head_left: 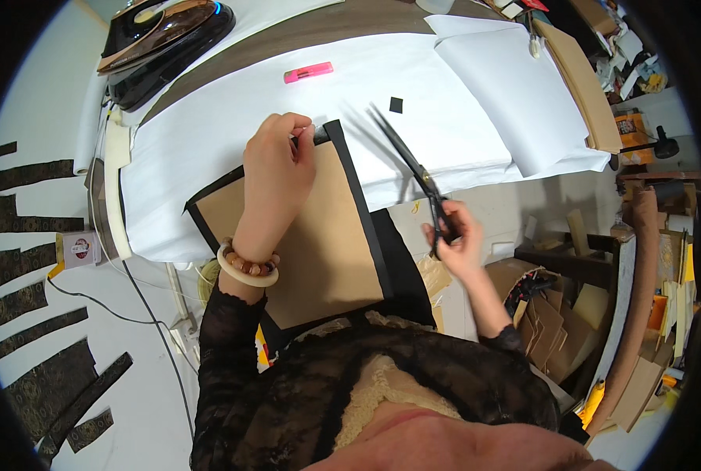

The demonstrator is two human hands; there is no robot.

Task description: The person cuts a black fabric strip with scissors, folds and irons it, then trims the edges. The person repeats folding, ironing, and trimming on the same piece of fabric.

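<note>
A tan board (331, 243) edged with folded black fabric (360, 184) leans between my lap and the table edge. Over its far part is my left hand (280, 169), fingers closed in a pinch on the black fabric at the far edge, near the corner. To the right of the board, my right hand (460, 239) is closed round the handles of black scissors (415, 163). The scissor blades point away over the white-covered table, slightly blurred and apart from the fabric. A small black square scrap (396, 104) lies beyond their tips.
White paper covers the table (382, 67), with a pink stick-shaped item (308, 72) on it. At the back left stands a dark iron (166, 47). Folded white sheets (499, 86) lie at the right. Patterned dark strips (25, 179) lie left; a box of cardboard pieces (550, 318) sits right.
</note>
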